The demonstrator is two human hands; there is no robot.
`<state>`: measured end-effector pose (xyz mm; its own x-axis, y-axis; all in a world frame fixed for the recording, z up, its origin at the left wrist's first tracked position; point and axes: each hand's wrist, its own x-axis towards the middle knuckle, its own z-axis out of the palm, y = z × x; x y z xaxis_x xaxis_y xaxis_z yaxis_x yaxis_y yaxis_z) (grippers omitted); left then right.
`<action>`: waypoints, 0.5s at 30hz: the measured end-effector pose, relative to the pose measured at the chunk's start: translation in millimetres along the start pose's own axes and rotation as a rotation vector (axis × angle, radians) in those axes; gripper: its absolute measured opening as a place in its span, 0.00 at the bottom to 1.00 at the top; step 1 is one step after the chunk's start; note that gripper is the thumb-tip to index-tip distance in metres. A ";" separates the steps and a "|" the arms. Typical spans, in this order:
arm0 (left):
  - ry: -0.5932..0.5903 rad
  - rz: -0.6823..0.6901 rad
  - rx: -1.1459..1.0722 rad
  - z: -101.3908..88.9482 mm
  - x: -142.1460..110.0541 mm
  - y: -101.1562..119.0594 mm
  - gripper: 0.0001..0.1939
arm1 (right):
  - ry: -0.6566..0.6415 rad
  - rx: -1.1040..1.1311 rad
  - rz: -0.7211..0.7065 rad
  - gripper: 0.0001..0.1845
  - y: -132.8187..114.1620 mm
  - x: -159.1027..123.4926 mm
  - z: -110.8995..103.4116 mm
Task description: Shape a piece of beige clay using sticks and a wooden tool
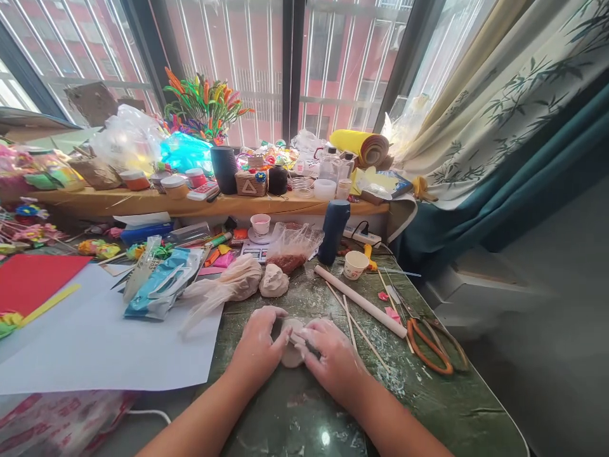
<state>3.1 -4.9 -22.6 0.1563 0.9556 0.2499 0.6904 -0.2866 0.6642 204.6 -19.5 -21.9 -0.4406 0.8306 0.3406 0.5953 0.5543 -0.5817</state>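
Observation:
A flattened, pale round piece of clay (292, 360) lies on the dark green tabletop between my hands. My left hand (259, 341) curls around its left side, with the thumb against the clay. My right hand (332, 353) grips it from the right, fingers bent inward over its top. Both hands carry whitish smears. My fingers cover part of the clay's upper face. Just beyond them sits a rough lump of clay (275, 281), beside a plastic bag of clay (247, 277).
A rolling pin (360, 301), thin wooden sticks (349, 322) and orange-handled scissors (431, 348) lie to the right. A paper cup (356, 264) and a dark blue bottle (333, 232) stand behind. White paper (109, 355) and a blue packet (164, 285) occupy the left. Craft supplies crowd the windowsill.

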 end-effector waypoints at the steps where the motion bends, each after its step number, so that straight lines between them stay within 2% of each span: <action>1: -0.023 0.011 0.032 0.7 0.3 0.6 0.09 | -0.029 -0.030 -0.006 0.07 0.0 -1.1 3.9; 4: -0.086 0.022 0.088 1.6 2.2 2.7 0.09 | -0.074 -0.091 -0.013 0.04 0.1 -2.9 10.2; 10: -0.142 -0.018 0.125 1.8 8.6 6.4 0.09 | -0.084 -0.129 -0.008 0.04 -1.8 -2.5 10.7; 15: -0.123 -0.015 0.109 1.9 10.0 3.9 0.08 | -0.050 -0.067 -0.017 0.04 -1.1 -4.3 7.8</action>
<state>8.7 3.6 -18.8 0.2264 0.9628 0.1479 0.7648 -0.2697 0.5851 200.7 -24.1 -28.4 -0.4833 0.8180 0.3120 0.6299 0.5724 -0.5250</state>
